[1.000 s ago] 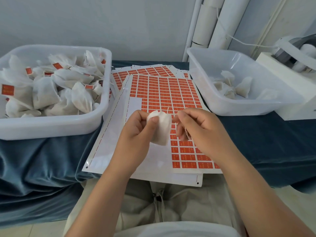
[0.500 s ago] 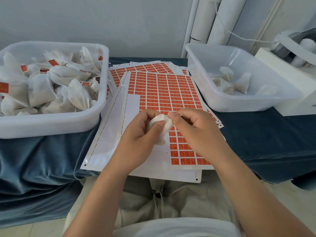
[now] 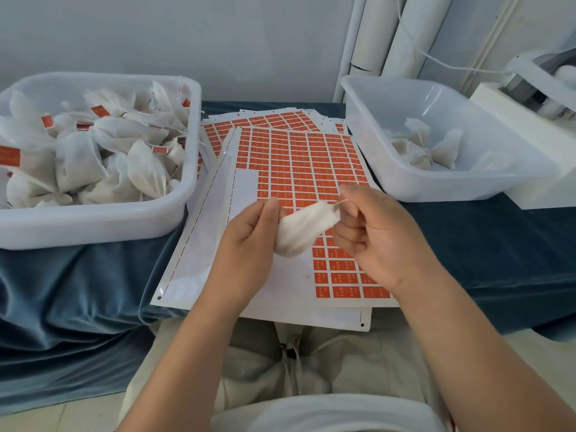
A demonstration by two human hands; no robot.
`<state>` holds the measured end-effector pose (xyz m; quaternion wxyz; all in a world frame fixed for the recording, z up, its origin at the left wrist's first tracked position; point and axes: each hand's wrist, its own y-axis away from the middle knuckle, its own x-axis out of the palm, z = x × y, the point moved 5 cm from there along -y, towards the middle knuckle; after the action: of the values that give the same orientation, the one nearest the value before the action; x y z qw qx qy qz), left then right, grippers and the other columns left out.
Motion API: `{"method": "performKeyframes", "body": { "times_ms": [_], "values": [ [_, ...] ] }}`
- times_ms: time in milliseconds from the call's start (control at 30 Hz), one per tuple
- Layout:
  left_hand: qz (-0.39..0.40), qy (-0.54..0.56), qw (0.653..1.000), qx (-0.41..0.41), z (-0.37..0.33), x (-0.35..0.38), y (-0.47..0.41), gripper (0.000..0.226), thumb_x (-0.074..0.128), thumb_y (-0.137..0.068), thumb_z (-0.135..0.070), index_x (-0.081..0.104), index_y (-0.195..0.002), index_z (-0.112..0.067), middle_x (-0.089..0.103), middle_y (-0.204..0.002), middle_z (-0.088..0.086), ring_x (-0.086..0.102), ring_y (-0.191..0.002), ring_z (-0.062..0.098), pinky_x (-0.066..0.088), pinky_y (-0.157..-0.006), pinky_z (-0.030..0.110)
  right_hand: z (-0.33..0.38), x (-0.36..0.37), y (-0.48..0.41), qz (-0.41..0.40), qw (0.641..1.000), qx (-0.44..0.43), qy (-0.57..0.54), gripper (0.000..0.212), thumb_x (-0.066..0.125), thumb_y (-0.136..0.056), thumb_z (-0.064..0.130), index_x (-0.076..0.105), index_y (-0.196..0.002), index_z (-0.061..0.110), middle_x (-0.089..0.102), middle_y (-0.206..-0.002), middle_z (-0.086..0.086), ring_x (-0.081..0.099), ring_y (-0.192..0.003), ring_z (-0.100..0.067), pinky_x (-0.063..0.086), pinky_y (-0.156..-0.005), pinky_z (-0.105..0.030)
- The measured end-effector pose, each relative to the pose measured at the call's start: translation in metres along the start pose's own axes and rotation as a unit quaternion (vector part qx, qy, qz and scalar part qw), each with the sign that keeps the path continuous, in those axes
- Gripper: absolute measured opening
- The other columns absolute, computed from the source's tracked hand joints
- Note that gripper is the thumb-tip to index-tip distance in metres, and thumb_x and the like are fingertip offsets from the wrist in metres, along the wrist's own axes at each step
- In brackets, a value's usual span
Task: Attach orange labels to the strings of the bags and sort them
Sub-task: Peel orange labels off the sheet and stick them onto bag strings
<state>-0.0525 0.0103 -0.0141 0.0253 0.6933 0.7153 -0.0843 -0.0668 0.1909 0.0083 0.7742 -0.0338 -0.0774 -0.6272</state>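
Between both hands — left hand (image 3: 249, 241) pinches bag (image 3: 304, 229), right hand (image 3: 371, 235) pinches string (image 3: 342, 201).

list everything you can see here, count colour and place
left tub: one, white, left on the cloth, heaped with labelled bags
right tub: one, white, right, a few unlabelled bags
held bag: one, white, between both hands
label sheets: a stack, orange on white, centre
cloth: one, blue, covering the table
machine: one, white, far right
pipes: several, white, back wall
left hand: holds bag
right hand: fingers pinch its string
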Motion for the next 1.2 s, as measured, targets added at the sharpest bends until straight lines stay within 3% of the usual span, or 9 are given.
{"method": "performKeyframes", "body": {
  "times_ms": [167, 300, 467, 567, 700, 800, 900, 1100, 1200],
  "values": [
    [0.114, -0.071, 0.982, 0.129, -0.014, 0.014, 0.009, 0.032, 0.068, -0.088, -0.064, 0.069, -0.110, -0.041, 0.066, -0.081, -0.015, 0.060, -0.072, 0.007, 0.047, -0.060, 0.016, 0.005, 0.005, 0.007, 0.036, 0.989, -0.023, 0.141, 0.037, 0.054, -0.103, 0.038, 0.062, -0.070, 0.023, 0.055, -0.068, 0.007, 0.057, -0.063, -0.003, 0.047, -0.059, -0.018],
    [0.105, -0.092, 0.977, 0.162, -0.015, 0.021, 0.012, 0.025, 0.058, -0.097, -0.058, 0.067, -0.109, -0.037, 0.068, -0.091, -0.018, 0.065, -0.087, 0.011, 0.053, -0.072, 0.023, 0.007, 0.015, 0.012, 0.047, 0.983, -0.028, 0.174, 0.035, 0.053, -0.104, 0.037, 0.067, -0.075, 0.024, 0.050, -0.060, 0.010, 0.049, -0.055, -0.004, 0.044, -0.055, -0.015],
    [0.114, -0.069, 0.982, 0.131, -0.009, 0.019, 0.011, 0.022, 0.047, -0.107, -0.045, 0.060, -0.111, -0.028, 0.069, -0.101, -0.018, 0.069, -0.097, 0.008, 0.054, -0.080, 0.015, 0.010, 0.012, 0.011, -0.001, 0.973, -0.040, 0.226, 0.041, 0.053, -0.106, 0.029, 0.064, -0.067, 0.032, 0.051, -0.056, 0.015, 0.050, -0.052, -0.002, 0.042, -0.055, -0.015],
    [0.115, -0.057, 0.982, 0.137, -0.013, 0.021, 0.014, 0.028, 0.062, -0.099, -0.053, 0.060, -0.115, -0.030, 0.071, -0.100, -0.016, 0.071, -0.089, 0.010, 0.057, -0.073, 0.016, 0.005, 0.012, 0.010, 0.021, 0.986, -0.007, 0.164, 0.038, 0.055, -0.103, 0.027, 0.065, -0.066, 0.026, 0.046, -0.057, 0.006, 0.042, -0.052, -0.006, 0.040, -0.054, -0.022],
    [0.071, -0.062, 0.980, 0.174, -0.020, 0.017, 0.015, 0.026, 0.049, -0.105, -0.052, 0.066, -0.093, -0.036, 0.069, -0.088, -0.010, 0.066, -0.084, 0.009, 0.053, -0.069, 0.014, -0.004, 0.011, 0.007, 0.050, 0.998, 0.019, 0.037, 0.038, 0.056, -0.098, 0.024, 0.054, -0.061, 0.018, 0.040, -0.051, 0.003, 0.033, -0.045, -0.009, 0.034, -0.048, -0.022],
    [0.077, -0.025, 0.988, 0.133, -0.018, 0.017, 0.013, 0.044, 0.040, -0.107, -0.049, 0.066, -0.088, -0.019, 0.067, -0.085, 0.000, 0.064, -0.083, 0.015, 0.054, -0.073, 0.023, -0.007, 0.014, 0.005, 0.052, 0.999, -0.005, 0.015, 0.038, 0.056, -0.097, 0.024, 0.047, -0.062, 0.015, 0.038, -0.052, 0.001, 0.032, -0.045, -0.010, 0.035, -0.049, -0.023],
    [0.096, -0.003, 0.993, 0.073, -0.012, 0.016, 0.011, 0.046, 0.037, -0.111, -0.043, 0.060, -0.080, -0.017, 0.061, -0.077, -0.001, 0.058, -0.072, 0.006, 0.050, -0.071, 0.014, -0.011, 0.018, 0.002, 0.060, 0.998, -0.005, -0.006, 0.035, 0.058, -0.094, 0.026, 0.048, -0.063, 0.015, 0.037, -0.052, 0.001, 0.030, -0.046, -0.012, 0.033, -0.049, -0.025],
    [0.132, 0.005, 0.990, 0.054, -0.011, 0.023, 0.011, 0.047, 0.039, -0.108, -0.054, 0.054, -0.065, -0.043, 0.057, -0.066, -0.014, 0.058, -0.067, 0.001, 0.049, -0.070, 0.009, -0.007, 0.007, 0.003, 0.023, 0.992, -0.012, 0.120, 0.034, 0.060, -0.094, 0.040, 0.059, -0.065, 0.023, 0.045, -0.059, -0.001, 0.040, -0.053, -0.010, 0.041, -0.055, -0.022],
    [0.191, -0.005, 0.980, 0.052, -0.007, 0.026, 0.009, 0.043, 0.033, -0.109, -0.050, 0.054, -0.073, -0.038, 0.059, -0.069, -0.013, 0.059, -0.066, 0.001, 0.051, -0.074, 0.012, -0.003, 0.003, 0.003, 0.007, 0.988, -0.016, 0.156, 0.034, 0.057, -0.096, 0.036, 0.061, -0.064, 0.025, 0.047, -0.059, -0.001, 0.042, -0.053, -0.009, 0.043, -0.054, -0.020]
  ]
}}
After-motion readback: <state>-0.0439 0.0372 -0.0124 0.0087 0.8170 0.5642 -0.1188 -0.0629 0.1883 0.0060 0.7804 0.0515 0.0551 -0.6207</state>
